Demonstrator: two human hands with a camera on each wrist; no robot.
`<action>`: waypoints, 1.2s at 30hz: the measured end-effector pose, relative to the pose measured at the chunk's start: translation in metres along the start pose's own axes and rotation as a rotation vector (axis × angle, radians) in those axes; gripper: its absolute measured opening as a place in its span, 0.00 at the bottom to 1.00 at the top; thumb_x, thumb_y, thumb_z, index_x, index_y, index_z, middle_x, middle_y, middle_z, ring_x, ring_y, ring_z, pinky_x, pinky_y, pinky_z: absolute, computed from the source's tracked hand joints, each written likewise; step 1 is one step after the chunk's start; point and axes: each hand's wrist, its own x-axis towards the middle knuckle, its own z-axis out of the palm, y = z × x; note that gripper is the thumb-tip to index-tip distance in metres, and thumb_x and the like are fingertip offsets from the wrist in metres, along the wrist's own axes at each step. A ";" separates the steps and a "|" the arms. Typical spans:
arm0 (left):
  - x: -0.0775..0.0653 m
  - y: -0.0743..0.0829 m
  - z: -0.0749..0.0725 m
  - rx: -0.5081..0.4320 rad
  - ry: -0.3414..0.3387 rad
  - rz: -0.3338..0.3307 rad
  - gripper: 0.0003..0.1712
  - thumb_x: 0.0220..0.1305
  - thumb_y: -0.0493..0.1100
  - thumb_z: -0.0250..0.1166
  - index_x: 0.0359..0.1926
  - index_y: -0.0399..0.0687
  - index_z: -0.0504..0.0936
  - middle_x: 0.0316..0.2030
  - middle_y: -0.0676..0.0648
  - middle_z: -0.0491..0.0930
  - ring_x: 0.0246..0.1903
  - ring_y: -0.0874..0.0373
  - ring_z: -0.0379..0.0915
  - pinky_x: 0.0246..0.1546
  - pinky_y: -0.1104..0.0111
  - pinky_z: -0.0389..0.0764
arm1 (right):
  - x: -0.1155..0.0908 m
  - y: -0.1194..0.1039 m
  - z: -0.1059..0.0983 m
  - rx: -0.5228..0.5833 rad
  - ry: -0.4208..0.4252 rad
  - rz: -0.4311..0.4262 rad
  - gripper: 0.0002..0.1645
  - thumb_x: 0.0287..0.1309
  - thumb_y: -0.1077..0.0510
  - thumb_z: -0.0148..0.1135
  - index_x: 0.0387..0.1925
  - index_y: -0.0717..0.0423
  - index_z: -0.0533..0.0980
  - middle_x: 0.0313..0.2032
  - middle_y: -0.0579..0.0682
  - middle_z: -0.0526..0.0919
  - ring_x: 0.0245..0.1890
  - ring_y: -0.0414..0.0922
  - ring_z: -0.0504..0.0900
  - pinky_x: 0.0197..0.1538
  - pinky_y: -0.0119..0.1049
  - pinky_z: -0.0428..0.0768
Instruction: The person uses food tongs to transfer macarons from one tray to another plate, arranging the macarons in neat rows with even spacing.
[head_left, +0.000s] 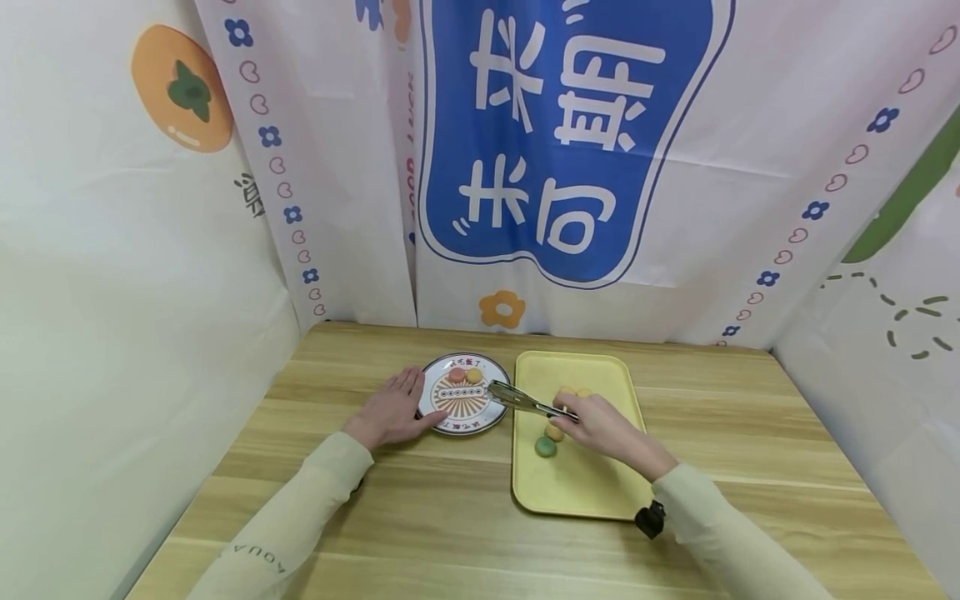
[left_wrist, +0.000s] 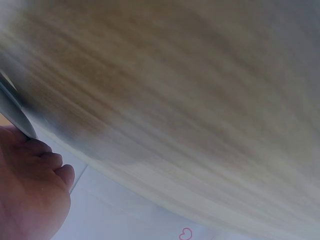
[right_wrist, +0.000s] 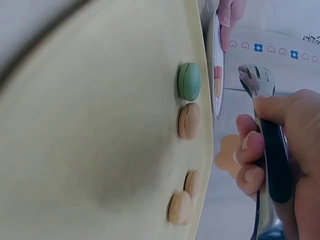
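Observation:
My right hand (head_left: 600,423) grips metal tongs (head_left: 517,398) with dark handle grips. The slotted tongs head hangs over the plate's right edge, and no macaron shows in it. On the white patterned plate (head_left: 491,410) a pink macaron (head_left: 457,376) and a yellow-orange macaron (head_left: 474,376) sit side by side. My left hand (head_left: 397,408) touches the plate's left rim, fingers extended and thumb over the near rim. The yellow tray (head_left: 585,492) holds a green macaron (right_wrist: 189,81), a tan macaron (right_wrist: 190,121) beside it, and more tan macarons (right_wrist: 179,207) farther along.
Plate and tray stand close together on a wood-grain table (head_left: 435,517). Printed cloth (head_left: 360,208) hangs behind the table's far edge and along both sides. A black wrist device (head_left: 650,519) is at the right sleeve, by the tray's near right corner.

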 end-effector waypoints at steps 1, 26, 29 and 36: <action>0.000 0.000 -0.001 0.000 0.000 0.001 0.62 0.64 0.80 0.38 0.74 0.29 0.51 0.75 0.31 0.49 0.76 0.40 0.45 0.77 0.52 0.52 | 0.003 0.000 0.001 0.006 -0.008 0.002 0.06 0.64 0.55 0.64 0.35 0.52 0.76 0.18 0.37 0.68 0.16 0.30 0.58 0.20 0.23 0.58; -0.001 0.000 0.003 0.006 0.006 0.003 0.62 0.64 0.80 0.38 0.74 0.29 0.50 0.75 0.31 0.49 0.76 0.39 0.45 0.76 0.51 0.52 | 0.046 -0.007 0.019 0.025 -0.103 0.121 0.05 0.66 0.52 0.62 0.36 0.48 0.76 0.21 0.40 0.75 0.16 0.35 0.65 0.18 0.27 0.62; 0.000 0.000 0.002 0.009 0.001 0.003 0.62 0.64 0.80 0.38 0.74 0.29 0.51 0.75 0.32 0.49 0.76 0.39 0.45 0.76 0.51 0.52 | 0.050 -0.008 0.021 0.032 -0.111 0.121 0.05 0.66 0.53 0.62 0.35 0.49 0.76 0.21 0.41 0.75 0.15 0.36 0.64 0.19 0.27 0.62; 0.001 0.000 0.001 0.006 -0.001 0.007 0.61 0.64 0.80 0.37 0.74 0.29 0.50 0.75 0.31 0.48 0.76 0.40 0.44 0.77 0.52 0.51 | 0.059 -0.010 0.022 0.024 -0.127 0.145 0.06 0.66 0.53 0.62 0.33 0.48 0.75 0.21 0.41 0.75 0.17 0.37 0.67 0.21 0.29 0.64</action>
